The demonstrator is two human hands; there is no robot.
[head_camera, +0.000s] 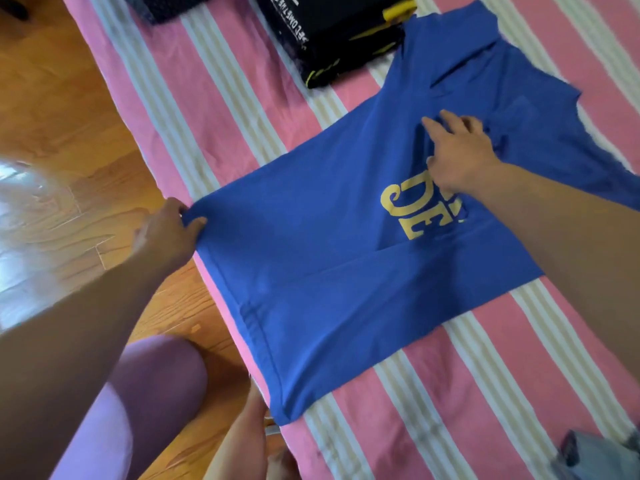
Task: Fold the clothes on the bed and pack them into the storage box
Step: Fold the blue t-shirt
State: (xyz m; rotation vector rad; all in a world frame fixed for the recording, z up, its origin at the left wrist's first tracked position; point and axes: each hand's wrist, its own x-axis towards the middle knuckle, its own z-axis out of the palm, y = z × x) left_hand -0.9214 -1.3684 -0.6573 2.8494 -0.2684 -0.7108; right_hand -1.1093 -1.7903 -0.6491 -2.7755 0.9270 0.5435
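A blue shirt [311, 271] with yellow lettering is lying spread across the pink striped bed [485, 393], filling the middle of the frame. The left hand [169, 233] is pinching its corner at the bed's left edge, while the right hand [457, 157] is pressing flat on it with fingers straight, right of centre. A black storage box [329, 39] is sitting at the top centre.

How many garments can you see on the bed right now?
2. A blue shirt lies spread mid-bed, held by the left hand and right hand; a grey garment pokes in at the bottom right corner. Others may lie out of view.
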